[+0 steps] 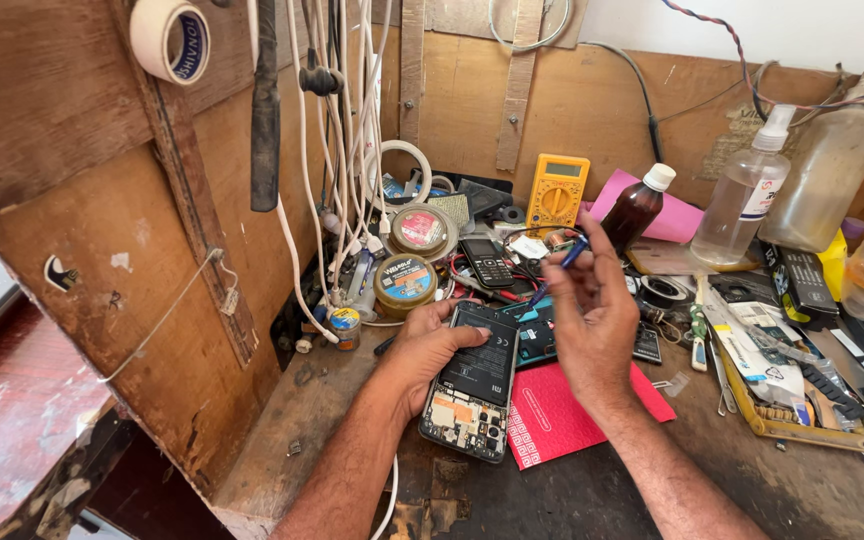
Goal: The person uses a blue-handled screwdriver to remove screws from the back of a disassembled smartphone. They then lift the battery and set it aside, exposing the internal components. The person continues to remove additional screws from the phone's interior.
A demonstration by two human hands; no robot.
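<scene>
Two bare hands show at the centre of the frame: the left hand (430, 352) and the right hand (592, 318). One opened black smartphone with its back cover off (472, 385) lies below them, and one small black keypad phone (488, 262) above. Two round solder-paste tins (405, 282) sit left of centre. One yellow multimeter (556, 190) stands at upper centre. Three bottles line the upper right: one brown glass (636, 213), two clear plastic (745, 193). One white tape roll (170, 38) hangs at upper left.

Opened smartphone (474, 385): back cover off, black battery filling the upper body, circuit board and small components exposed at the near end. Lies flat, long axis running away from the viewer with a slight tilt, partly over a red mat.

Small blue-handled tool (560, 265): slim, pen-like, raised above the phone, slanting with its tip down to the left.
</scene>
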